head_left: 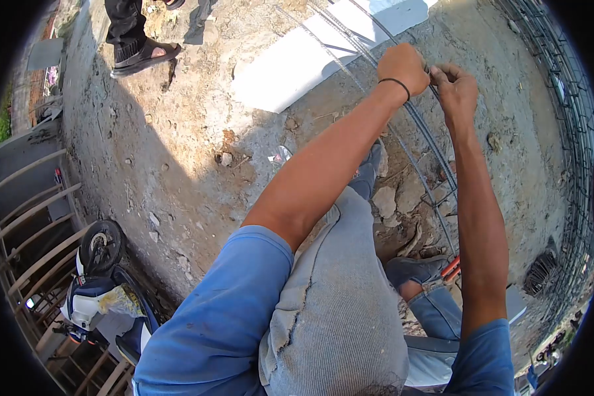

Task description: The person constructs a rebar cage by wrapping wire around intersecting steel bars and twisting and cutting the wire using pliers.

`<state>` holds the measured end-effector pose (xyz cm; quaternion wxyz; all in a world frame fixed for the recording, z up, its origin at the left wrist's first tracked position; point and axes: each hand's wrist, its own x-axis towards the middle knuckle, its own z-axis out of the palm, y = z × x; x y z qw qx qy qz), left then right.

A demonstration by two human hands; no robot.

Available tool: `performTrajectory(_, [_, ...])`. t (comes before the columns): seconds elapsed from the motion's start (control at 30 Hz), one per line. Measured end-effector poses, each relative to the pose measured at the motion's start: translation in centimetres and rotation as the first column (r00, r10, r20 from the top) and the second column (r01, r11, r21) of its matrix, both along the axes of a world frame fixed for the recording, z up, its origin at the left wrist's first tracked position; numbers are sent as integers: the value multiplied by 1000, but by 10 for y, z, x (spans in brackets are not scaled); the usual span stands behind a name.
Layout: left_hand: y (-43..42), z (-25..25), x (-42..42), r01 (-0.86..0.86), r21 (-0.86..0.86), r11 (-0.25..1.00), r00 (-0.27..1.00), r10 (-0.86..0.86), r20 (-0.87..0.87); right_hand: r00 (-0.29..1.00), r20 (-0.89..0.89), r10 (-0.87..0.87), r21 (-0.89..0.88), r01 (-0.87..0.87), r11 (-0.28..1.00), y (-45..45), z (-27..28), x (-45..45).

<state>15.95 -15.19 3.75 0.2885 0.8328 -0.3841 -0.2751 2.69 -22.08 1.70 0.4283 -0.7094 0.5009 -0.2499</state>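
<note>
Just off the panel's edge [315,80], both hands [402,68] meet at rebar [424,125].

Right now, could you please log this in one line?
left hand closed at steel bars | right hand close beside it | motorbike at left

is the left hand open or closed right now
Closed: the left hand is curled like a fist at the metal rods, fingers bent in. What is inside it cannot be seen.
</note>
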Motion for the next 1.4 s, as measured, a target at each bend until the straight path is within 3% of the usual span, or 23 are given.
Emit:
performTrajectory(0.13, [5, 13, 2, 9, -39, 999, 996, -12, -87, 992, -114, -54, 13, 56, 998, 15, -7, -17])
performTrajectory(0.2, [8, 16, -3, 0, -62, 998, 999, -2, -37, 967, 253, 12, 205, -66, 977, 22, -10, -15])
performTrajectory(0.23, [8, 14, -5, -31, -68, 997, 999, 31, 5, 967, 254, -4, 188, -45, 981, 20, -4, -14])
performTrajectory(0.3, [9, 8, -5, -21, -105, 994, 1000, 19, -18, 996, 53, 73, 153, -80, 985, 18, 6, -14])
performTrajectory(0.43, [11, 8, -13, -61, -160, 985, 997, 51, -61, 989, 6, 149, -31, -149, 988, 11, 3, -19])
performTrajectory(0.5, [13, 5, -16, -77, -185, 980, 996, 65, -68, 977, 175, 122, 277, -168, 946, -1, 3, -20])
performTrajectory(0.63, [14, 1, -23, -149, -233, 961, 984, 122, -128, 963, 254, 89, 368, -181, 912, -17, -3, 6])
performTrajectory(0.7, [15, 2, -23, -121, -226, 967, 990, 101, -98, 896, 437, 81, 557, -341, 758, -21, 2, 20])
performTrajectory(0.8, [15, 3, -21, -95, -215, 972, 995, 84, -60, 879, 459, 131, 576, -407, 709, -28, 3, 28])
performTrajectory(0.93, [16, 3, -19, -66, -208, 976, 998, 61, -29, 865, 487, 122, 543, -409, 734, -28, -9, 35])
performTrajectory(1.0, [16, 2, -19, -61, -204, 977, 998, 54, -35, 917, 330, 222, 360, -340, 869, -26, -9, 40])
performTrajectory(1.03, [15, 2, -18, -56, -204, 977, 998, 49, -40, 918, 328, 221, 360, -339, 869, -23, -8, 40])
performTrajectory(1.1, [15, 4, -18, -52, -212, 976, 998, 46, -34, 953, 241, 182, 165, -225, 960, -18, -5, 38])
performTrajectory(1.23, [11, 7, -15, -73, -136, 988, 993, 60, -98, 946, 325, -16, 309, -90, 947, -20, -16, 28])
performTrajectory(1.33, [11, 5, -13, -93, -149, 984, 981, 66, -181, 884, 466, -41, 406, -173, 897, -22, -10, 25])
performTrajectory(1.4, [11, 2, -14, -81, -156, 985, 987, 57, -151, 843, 522, 128, 382, -365, 849, -19, -1, 28])
